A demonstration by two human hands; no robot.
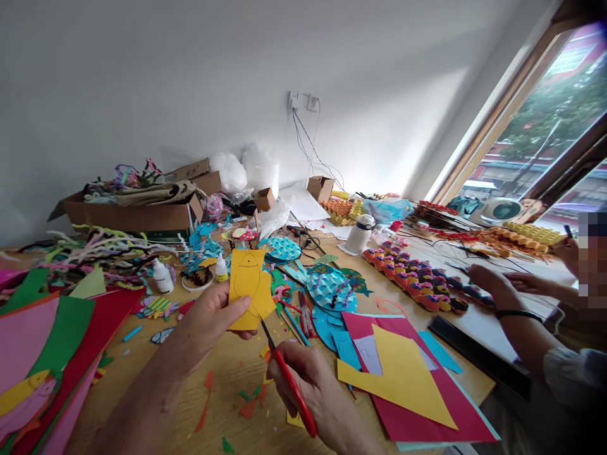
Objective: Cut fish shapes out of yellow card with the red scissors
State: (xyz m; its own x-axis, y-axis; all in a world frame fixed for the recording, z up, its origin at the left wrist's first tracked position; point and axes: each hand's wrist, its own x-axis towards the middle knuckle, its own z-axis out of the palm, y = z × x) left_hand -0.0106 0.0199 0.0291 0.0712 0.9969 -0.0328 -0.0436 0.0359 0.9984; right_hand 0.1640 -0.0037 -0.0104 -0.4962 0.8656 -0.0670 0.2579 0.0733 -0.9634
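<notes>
Paper sheets (69, 332) are fanning out at far left, apparently laid aside there to leave the table (258, 436) usable. A glue bottle (162, 277) is standing upright beyond. At centre, our left hand (220, 313) is pinching a yellow paper piece (249, 275) above the table, seemingly tilted so that we are seeing its drawn fish outline. Our right hand (303, 379) is grasping red-handled scissors (287, 376), their tips meeting the paper's lower edge. Rightward, a notched yellow sheet (403, 373) is resting on a crimson sheet (393, 407), perhaps for easy reach.
</notes>
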